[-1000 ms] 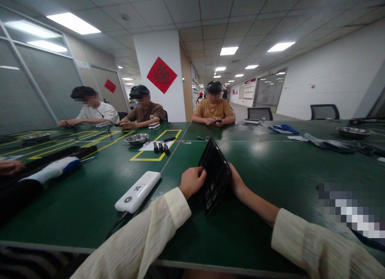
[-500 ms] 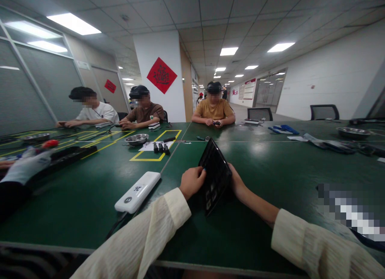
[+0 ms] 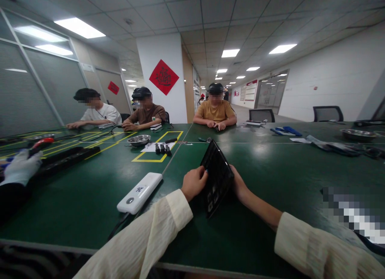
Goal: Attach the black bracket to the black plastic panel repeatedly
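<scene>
A black flat device like a tablet (image 3: 217, 175) stands tilted on its edge on the green table (image 3: 90, 199), a little ahead of me. My left hand (image 3: 193, 183) grips its left edge with curled fingers. My right hand (image 3: 239, 184) holds it from behind on the right, mostly hidden by the device. Both my sleeves are cream-coloured.
A white power bank (image 3: 140, 192) with a cable lies left of my hands. Farther off are a steel bowl (image 3: 138, 140), small black parts (image 3: 161, 148) in a yellow-taped box, and a black strip (image 3: 67, 156). Three people sit across; a gloved hand (image 3: 19, 166) is at left.
My hands and the black device have barely moved. At the left edge, another person's gloved hand came up holding a red-tipped object, replacing the white and blue item seen earlier.
</scene>
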`<action>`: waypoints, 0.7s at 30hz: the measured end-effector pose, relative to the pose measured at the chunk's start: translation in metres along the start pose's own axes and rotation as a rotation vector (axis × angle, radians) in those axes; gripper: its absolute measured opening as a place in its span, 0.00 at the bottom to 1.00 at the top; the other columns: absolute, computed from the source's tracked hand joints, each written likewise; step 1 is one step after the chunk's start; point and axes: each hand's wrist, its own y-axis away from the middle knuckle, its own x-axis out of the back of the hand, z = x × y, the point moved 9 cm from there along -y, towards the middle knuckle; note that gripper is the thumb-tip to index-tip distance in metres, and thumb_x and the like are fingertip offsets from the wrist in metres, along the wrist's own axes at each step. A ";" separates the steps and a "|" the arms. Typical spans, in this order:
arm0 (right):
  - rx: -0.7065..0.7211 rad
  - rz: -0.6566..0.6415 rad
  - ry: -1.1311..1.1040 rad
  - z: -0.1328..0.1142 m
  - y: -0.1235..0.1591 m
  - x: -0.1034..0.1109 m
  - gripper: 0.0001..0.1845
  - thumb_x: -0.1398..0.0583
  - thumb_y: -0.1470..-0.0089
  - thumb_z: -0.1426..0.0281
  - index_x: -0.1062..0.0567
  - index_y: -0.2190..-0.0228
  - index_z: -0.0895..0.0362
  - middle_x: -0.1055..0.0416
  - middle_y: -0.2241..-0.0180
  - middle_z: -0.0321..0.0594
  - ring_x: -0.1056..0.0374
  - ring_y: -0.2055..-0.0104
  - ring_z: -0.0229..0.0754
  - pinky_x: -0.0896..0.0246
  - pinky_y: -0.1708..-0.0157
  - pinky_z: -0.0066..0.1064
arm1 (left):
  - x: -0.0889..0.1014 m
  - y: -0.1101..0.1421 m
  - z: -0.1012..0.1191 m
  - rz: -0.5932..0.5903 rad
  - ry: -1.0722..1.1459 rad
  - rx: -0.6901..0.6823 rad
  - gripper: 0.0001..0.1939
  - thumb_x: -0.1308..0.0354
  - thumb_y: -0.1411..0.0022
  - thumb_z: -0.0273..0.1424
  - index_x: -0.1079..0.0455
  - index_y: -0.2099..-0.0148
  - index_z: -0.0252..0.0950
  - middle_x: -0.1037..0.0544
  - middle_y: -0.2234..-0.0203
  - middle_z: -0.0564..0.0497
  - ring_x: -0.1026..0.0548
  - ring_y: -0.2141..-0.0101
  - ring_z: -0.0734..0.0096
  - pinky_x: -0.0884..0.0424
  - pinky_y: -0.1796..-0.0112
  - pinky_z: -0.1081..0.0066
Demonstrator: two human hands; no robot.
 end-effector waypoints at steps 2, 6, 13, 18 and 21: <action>-0.004 0.003 -0.006 -0.001 0.001 -0.001 0.16 0.42 0.55 0.58 0.29 0.65 0.52 0.28 0.71 0.35 0.33 0.66 0.44 0.38 0.67 0.34 | -0.001 0.001 -0.001 -0.006 -0.008 0.005 0.16 0.60 0.36 0.38 0.33 0.61 0.38 0.24 0.65 0.49 0.26 0.63 0.67 0.39 0.67 0.74; -0.032 0.009 -0.017 0.001 0.000 -0.002 0.16 0.42 0.55 0.58 0.30 0.65 0.52 0.28 0.72 0.35 0.33 0.67 0.44 0.38 0.68 0.34 | -0.001 0.001 -0.001 -0.002 -0.023 0.011 0.19 0.64 0.34 0.38 0.33 0.60 0.39 0.24 0.66 0.48 0.26 0.63 0.66 0.38 0.66 0.73; -0.001 0.008 -0.024 0.006 -0.004 0.001 0.15 0.42 0.56 0.58 0.29 0.66 0.52 0.28 0.71 0.35 0.33 0.67 0.44 0.38 0.67 0.34 | -0.001 0.001 -0.001 -0.016 -0.031 0.022 0.20 0.63 0.35 0.40 0.31 0.64 0.38 0.24 0.68 0.48 0.26 0.65 0.67 0.40 0.69 0.73; -0.010 0.011 -0.040 0.009 -0.006 0.000 0.14 0.42 0.55 0.59 0.30 0.65 0.52 0.29 0.71 0.35 0.34 0.65 0.45 0.39 0.67 0.35 | -0.002 0.001 -0.002 -0.028 -0.016 0.015 0.21 0.62 0.36 0.39 0.29 0.66 0.37 0.24 0.69 0.48 0.27 0.66 0.67 0.40 0.70 0.73; 0.025 0.014 -0.014 0.003 -0.005 0.000 0.14 0.43 0.54 0.58 0.30 0.66 0.51 0.29 0.69 0.36 0.34 0.62 0.46 0.39 0.66 0.35 | 0.000 0.001 0.000 -0.025 0.005 0.014 0.20 0.61 0.37 0.38 0.30 0.66 0.36 0.24 0.69 0.47 0.27 0.67 0.66 0.40 0.69 0.73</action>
